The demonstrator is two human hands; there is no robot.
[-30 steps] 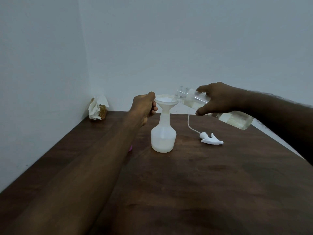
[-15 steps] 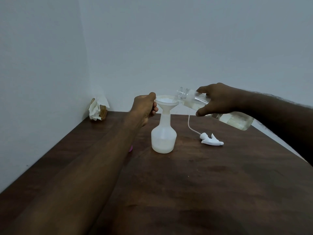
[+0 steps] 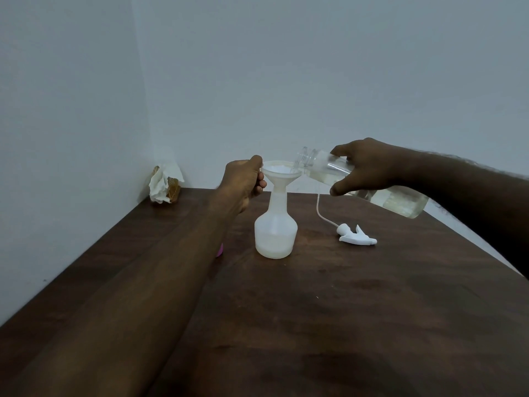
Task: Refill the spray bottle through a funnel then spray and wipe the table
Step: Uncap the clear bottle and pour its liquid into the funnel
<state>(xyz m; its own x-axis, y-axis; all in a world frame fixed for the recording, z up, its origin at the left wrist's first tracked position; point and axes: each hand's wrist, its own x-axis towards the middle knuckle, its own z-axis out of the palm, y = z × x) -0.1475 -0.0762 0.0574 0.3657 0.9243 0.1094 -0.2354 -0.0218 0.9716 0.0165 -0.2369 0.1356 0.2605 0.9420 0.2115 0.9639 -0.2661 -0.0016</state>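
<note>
Table, bearing mid-surface an upright, part-filled spray bottle; clear bottle, tilted, gripped by right hand; left hand pinching rim of funnel seated in the neck; trigger head lying beside: pour wants a thin, centred stream.

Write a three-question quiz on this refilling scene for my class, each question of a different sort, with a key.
1. True or false: the spray head lies on the table, off the spray bottle.
2. Fill in: the left hand steadies the funnel by its ____.
3. What does the right hand tilt over the funnel? A) clear bottle B) cloth C) cup

Key: 1 true; 2 rim; 3 A.
</note>
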